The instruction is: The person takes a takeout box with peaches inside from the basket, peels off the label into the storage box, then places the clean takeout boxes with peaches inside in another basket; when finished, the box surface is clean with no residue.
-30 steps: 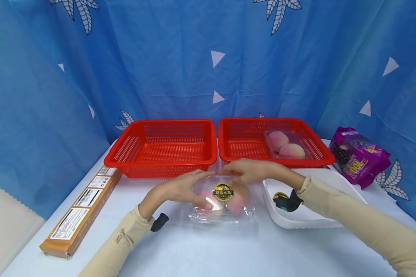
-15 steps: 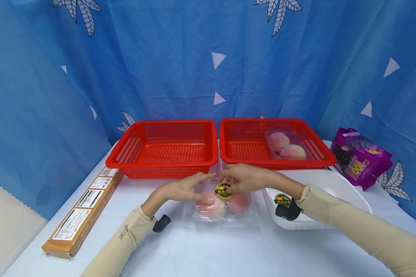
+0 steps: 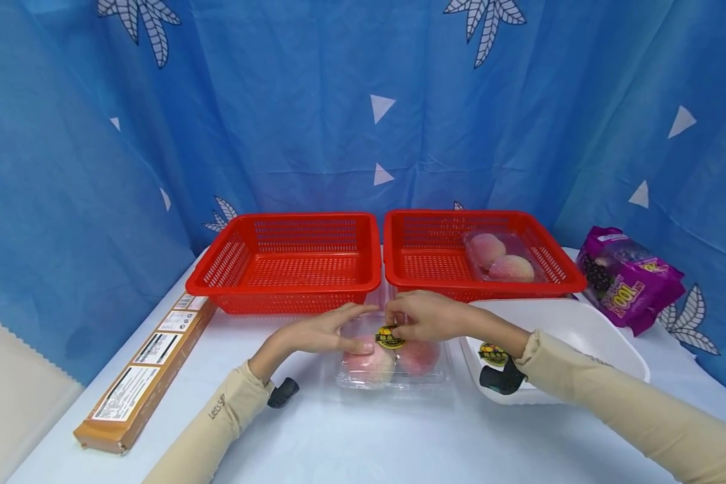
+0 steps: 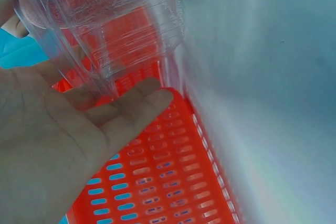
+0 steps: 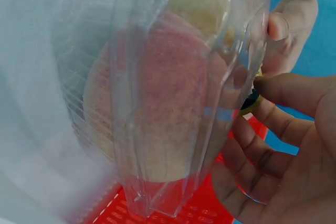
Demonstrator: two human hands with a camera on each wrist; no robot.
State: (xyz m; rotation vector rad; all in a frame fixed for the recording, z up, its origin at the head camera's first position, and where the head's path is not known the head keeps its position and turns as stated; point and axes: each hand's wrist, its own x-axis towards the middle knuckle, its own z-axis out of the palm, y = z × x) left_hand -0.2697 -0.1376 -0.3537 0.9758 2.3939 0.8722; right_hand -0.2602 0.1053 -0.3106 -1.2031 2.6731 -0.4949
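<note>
A clear plastic fruit box point(image 3: 393, 386) lies on the table in front of the baskets, with a pink-yellow peach point(image 3: 370, 368) and a second peach point(image 3: 417, 358) inside. My right hand point(image 3: 429, 316) pinches the edge of the black and gold sticker point(image 3: 390, 337) on its lid; the right wrist view shows thumb and forefinger at the sticker point(image 5: 251, 101). My left hand point(image 3: 317, 331) steadies the box from the left, thumb on the lid. Its fingers point(image 4: 137, 109) extend fairly straight past the box side in the left wrist view. The lid covers the fruit.
Behind stand a red basket point(image 3: 290, 302) on the left and a red basket point(image 3: 448, 290) on the right holding another peach box point(image 3: 502, 259). A white tray point(image 3: 581, 336) with a sticker, a purple bag point(image 3: 629, 286) and a long brown carton point(image 3: 145, 370) flank the hands.
My right hand has shifted from the right of the lid onto the sticker and now pinches its edge, which looks raised. The left hand stays beside the box.
</note>
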